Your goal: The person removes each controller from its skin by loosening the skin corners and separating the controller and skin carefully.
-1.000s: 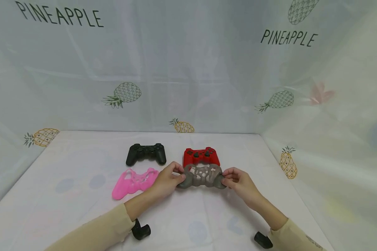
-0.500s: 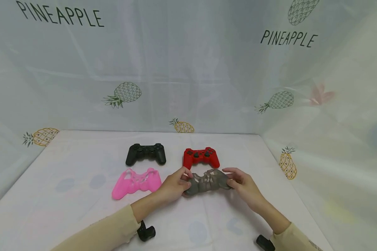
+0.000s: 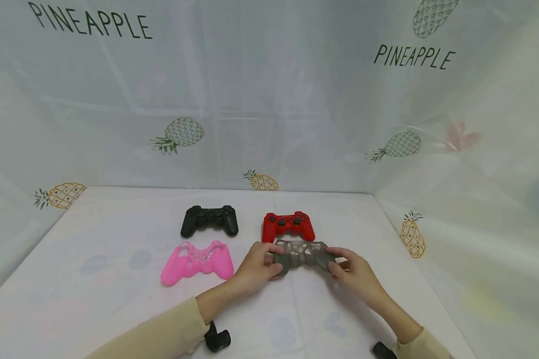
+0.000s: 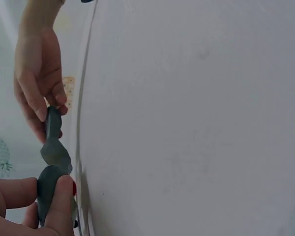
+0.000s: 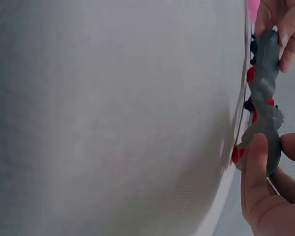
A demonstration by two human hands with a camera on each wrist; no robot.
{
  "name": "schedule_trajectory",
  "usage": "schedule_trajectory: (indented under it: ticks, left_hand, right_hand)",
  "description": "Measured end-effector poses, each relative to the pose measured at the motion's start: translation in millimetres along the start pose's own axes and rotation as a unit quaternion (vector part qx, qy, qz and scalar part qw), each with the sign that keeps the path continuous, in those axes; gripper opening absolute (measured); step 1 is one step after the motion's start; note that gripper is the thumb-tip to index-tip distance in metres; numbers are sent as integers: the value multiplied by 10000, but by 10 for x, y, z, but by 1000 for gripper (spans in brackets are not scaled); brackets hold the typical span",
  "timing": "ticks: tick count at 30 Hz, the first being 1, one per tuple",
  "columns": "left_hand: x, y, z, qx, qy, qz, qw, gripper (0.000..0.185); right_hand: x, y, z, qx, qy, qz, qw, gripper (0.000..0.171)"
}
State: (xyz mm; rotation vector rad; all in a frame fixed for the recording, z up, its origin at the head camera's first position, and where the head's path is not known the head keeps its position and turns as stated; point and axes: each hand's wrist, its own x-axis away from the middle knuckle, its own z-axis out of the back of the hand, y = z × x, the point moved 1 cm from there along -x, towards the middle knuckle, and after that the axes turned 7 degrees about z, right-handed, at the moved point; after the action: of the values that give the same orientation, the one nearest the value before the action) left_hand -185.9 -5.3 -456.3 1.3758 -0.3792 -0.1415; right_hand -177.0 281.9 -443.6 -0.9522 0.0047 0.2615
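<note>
A grey, see-through controller cover (image 3: pixel 302 258) is held by its two grips, one in each hand, just in front of the red game controller (image 3: pixel 288 225). My left hand (image 3: pixel 254 267) pinches the left grip between thumb and fingers. The other grip is pinched by my right hand (image 3: pixel 357 276). Both wrist views show the grey cover (image 4: pixel 52 147) edge-on, thumb on one side and fingers on the other. In the right wrist view, bits of red controller (image 5: pixel 251 74) show behind the cover (image 5: pixel 268 64).
A black game controller (image 3: pixel 209 221) lies at the back left on the white-covered table (image 3: pixel 117 309). In front of it lies a pink controller cover (image 3: pixel 198 263). A printed curtain (image 3: pixel 269 99) hangs behind the table. Black wrist-worn devices (image 3: pixel 217 340) sit under the sleeves.
Both hands have drawn the grey cover toward me and slightly right, off the front of the red controller. The cover has also turned, its open side now facing the back.
</note>
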Motion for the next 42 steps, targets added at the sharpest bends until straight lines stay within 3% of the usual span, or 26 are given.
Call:
schedule_trajectory:
  ticks: [9, 14, 25, 30, 34, 37, 42]
  left_hand:
    - [54, -51, -106, 539, -17, 251, 9982, 36]
    - [96, -42, -121, 294, -101, 403, 9987, 36]
    - [61, -30, -55, -644, -398, 240, 9968, 33]
    - [87, -3, 95, -1556, -595, 87, 9860, 31]
    - [176, 55, 295, -2007, -604, -98, 9777, 32]
    - [249, 116, 491, -2251, -390, -211, 9733, 33]
    - [275, 209, 800, -2597, 333, -286, 9647, 33]
  right_hand:
    - [22, 28, 18, 277, -217, 122, 9993, 41]
    - [43, 58, 39, 305, -344, 161, 9988, 41]
    - [62, 57, 90, 957, -410, 633, 9926, 38]
    - [57, -3, 150, 1112, -487, 906, 9885, 41]
    - [32, -56, 204, 1247, -392, 1127, 9850, 40]
    - [10, -82, 241, 1324, -319, 1224, 9831, 40]
    - [-67, -129, 268, 1523, -163, 1397, 9783, 42]
